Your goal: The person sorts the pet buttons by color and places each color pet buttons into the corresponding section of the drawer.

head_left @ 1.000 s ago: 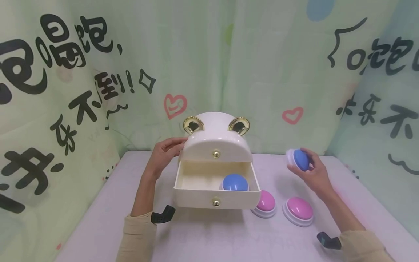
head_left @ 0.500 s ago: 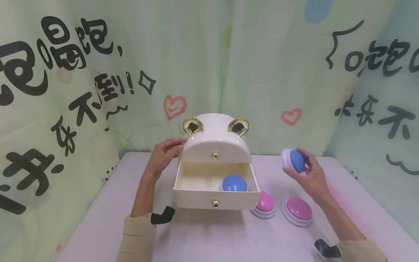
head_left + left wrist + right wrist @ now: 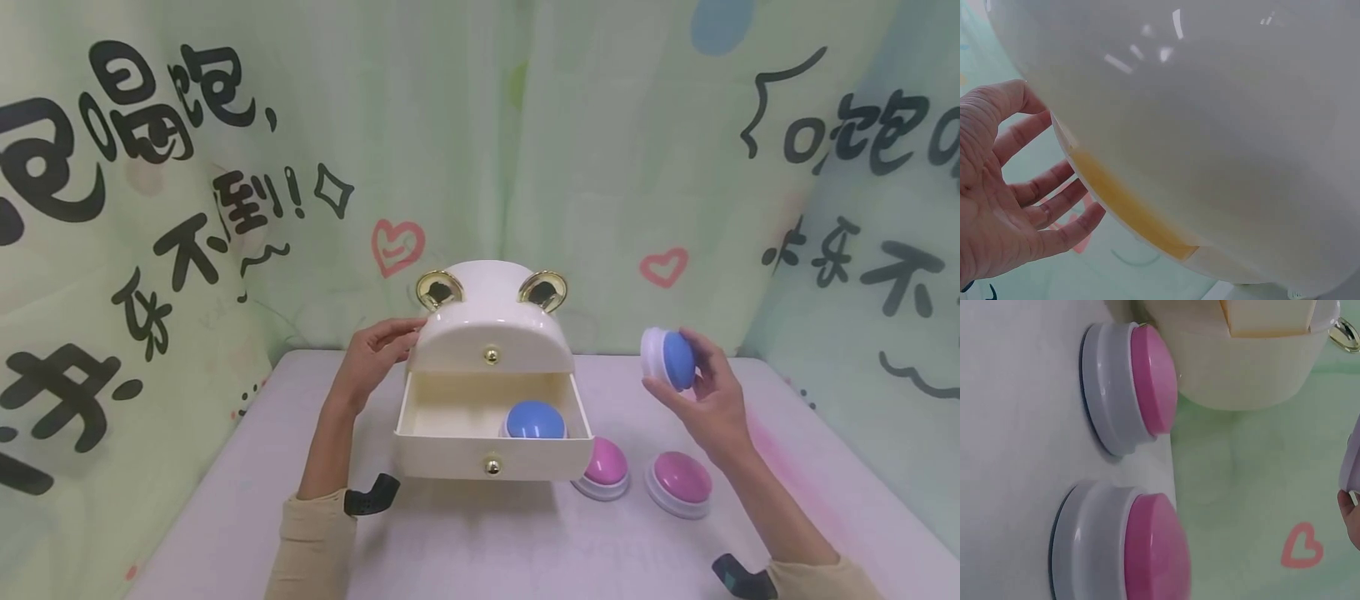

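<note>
A white storage box with frog-like gold-rimmed eyes [image 3: 495, 325] stands in the middle of the table, its lower drawer [image 3: 442, 457] pulled out. Inside the drawer, toward the right, sits a blue push button [image 3: 535, 419]. My left hand [image 3: 372, 358] rests on the box's left side; in the left wrist view its thumb and fingers [image 3: 1054, 187] touch the curved edge. Above the table on the right, my right hand [image 3: 712, 400] grips another blue push button [image 3: 678, 361] by its edges, tilted sideways with its white base facing left. The right wrist view barely catches that hand [image 3: 1350, 519].
Two pink push buttons stand on the table: one [image 3: 606, 462] beside the drawer's right front corner, partly hidden by it, the other [image 3: 681, 479] farther right. A green printed curtain [image 3: 600, 167] hangs behind the table [image 3: 480, 550] and along both sides.
My right hand has carried the blue push button a little to the left and slightly upward, toward the box. The left hand stays at the box's side; the drawer has not moved.
</note>
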Motion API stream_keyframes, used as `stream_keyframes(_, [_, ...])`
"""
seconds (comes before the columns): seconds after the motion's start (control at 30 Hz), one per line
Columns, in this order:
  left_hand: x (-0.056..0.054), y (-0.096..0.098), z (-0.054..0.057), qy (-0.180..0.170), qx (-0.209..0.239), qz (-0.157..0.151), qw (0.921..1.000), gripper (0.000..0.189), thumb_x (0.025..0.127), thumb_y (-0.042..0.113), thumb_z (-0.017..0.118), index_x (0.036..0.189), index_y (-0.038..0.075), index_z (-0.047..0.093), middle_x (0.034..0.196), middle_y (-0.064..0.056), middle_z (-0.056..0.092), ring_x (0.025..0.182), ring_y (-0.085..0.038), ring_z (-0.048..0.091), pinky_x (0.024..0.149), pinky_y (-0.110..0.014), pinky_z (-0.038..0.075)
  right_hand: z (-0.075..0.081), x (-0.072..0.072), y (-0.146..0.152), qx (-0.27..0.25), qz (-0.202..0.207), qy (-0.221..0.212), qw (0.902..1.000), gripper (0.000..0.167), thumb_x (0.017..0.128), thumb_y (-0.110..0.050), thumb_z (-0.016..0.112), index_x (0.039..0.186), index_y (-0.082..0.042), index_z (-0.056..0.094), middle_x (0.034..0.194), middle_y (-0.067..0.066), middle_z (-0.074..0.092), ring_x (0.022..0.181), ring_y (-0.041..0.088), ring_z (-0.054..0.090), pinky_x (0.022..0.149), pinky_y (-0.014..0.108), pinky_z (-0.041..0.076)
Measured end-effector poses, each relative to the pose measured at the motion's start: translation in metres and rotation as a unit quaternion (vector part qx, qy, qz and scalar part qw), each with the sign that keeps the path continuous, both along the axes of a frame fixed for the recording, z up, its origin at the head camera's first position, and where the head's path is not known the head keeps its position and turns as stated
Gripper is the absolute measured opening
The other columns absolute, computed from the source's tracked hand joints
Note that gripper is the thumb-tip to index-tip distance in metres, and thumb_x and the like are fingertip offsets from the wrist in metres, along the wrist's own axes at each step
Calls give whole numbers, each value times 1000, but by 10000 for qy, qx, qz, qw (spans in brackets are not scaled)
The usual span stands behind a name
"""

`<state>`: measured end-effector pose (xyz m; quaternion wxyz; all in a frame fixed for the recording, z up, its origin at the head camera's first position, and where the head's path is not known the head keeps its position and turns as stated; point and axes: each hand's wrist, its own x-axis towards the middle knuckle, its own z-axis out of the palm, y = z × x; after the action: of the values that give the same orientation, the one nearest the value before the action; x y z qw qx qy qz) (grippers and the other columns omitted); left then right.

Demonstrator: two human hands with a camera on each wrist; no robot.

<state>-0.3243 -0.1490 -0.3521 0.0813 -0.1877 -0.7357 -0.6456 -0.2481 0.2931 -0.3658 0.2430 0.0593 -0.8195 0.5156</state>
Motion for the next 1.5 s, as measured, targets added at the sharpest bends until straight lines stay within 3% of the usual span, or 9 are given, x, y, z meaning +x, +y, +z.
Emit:
stream_keyframes(0.27, [1,0,-1,-35,17,8,10000,33,100,19,66,130,5,69,132,-13,68,108,-10,67,91,-34,56,13,8,-17,-261,229,362,9987,86,87,2,78,158,-21,37,155,10,40,140,30,43,99,11,44])
stream_keyframes(0.57, [-1,-1,-1,26,-6,-10,10000,34,101,19,66,131,4,69,132,-13,68,108,-10,67,93,-37,56,26,24,-39,-561,771,935,9910,89,79,19,75,155,-13,41,149,2,44,133,17,44,99,10,44])
stream_keyframes(0.9, [0,-1,0,17,16,-14,10000,34,101,20,66,131,5,69,132,-13,67,109,-11,66,92,-35,56,32,39,-60,-753,1700,1589,9696,94,70,32,70,153,0,40,150,11,47,134,17,48,104,16,44])
stream_keyframes(1.0, [0,-1,-1,27,10,-26,10000,34,101,21,66,131,5,69,132,-13,68,109,-11,66,93,-35,55,31,40,-66,-358,1725,1775,9682,97,66,32,74,152,3,40,151,14,46,134,17,50,106,18,44])
stream_keyframes(1.13, [-1,-1,-2,3,12,-28,10000,34,101,20,66,131,5,69,131,-12,68,109,-12,66,93,-36,55,30,41,-73,487,1468,1977,9680,101,59,27,83,149,2,44,151,12,47,135,13,49,108,18,42])
stream_keyframes(1.3, [-2,-2,-3,6,-26,21,10000,34,100,21,67,131,6,70,130,-10,69,110,-13,66,93,-36,55,29,41,-83,966,1428,2307,9576,100,54,18,91,144,3,50,149,16,48,138,17,49,109,20,42])
stream_keyframes(1.43, [-3,-2,-3,20,-47,34,10000,34,100,22,67,131,7,70,130,-9,69,111,-14,66,93,-36,56,29,41,-87,1067,1483,2470,9516,95,57,6,95,142,2,52,149,18,49,138,18,50,107,19,43])
stream_keyframes(1.5, [-3,-2,-2,9,-40,41,10000,34,100,21,67,130,7,70,131,-10,69,110,-14,66,92,-36,56,28,40,-89,1062,1552,2471,9506,90,66,-10,97,143,1,52,149,18,49,138,17,49,106,19,43])
